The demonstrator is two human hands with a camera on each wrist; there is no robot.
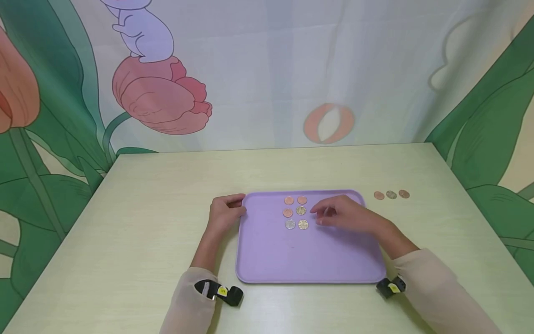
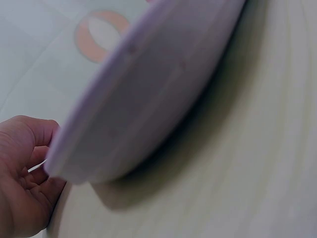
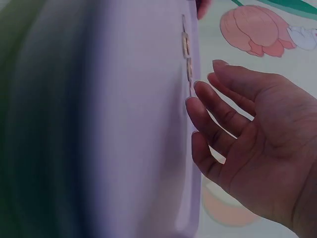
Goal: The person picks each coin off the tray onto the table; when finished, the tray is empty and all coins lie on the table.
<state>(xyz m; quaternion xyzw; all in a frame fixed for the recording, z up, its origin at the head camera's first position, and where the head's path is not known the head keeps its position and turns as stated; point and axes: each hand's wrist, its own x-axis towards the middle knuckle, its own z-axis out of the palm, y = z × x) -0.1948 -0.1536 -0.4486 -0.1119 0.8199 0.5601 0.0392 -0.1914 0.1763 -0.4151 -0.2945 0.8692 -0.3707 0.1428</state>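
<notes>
A purple tray (image 1: 267, 260) lies on the table with several coins on it in two columns. Copper-coloured coins (image 1: 289, 200) are at the top, gold-toned ones (image 1: 303, 224) lower in the right column, and a silver coin (image 1: 289, 224) sits at bottom left. My left hand (image 1: 225, 214) grips the tray's rim near its far left corner, fingers and thumb at the edge (image 2: 55, 153). Over the tray, just right of the coins, my right hand (image 1: 344, 213) hovers. Its fingers (image 3: 213, 109) are loosely bent and hold nothing in the right wrist view.
Three more coins lie in a row on the table right of the tray: a copper one (image 1: 378, 195), a duller one (image 1: 390, 195) and another copper one (image 1: 403, 194). A printed curtain (image 1: 258, 74) hangs behind the pale wooden table (image 1: 137, 222).
</notes>
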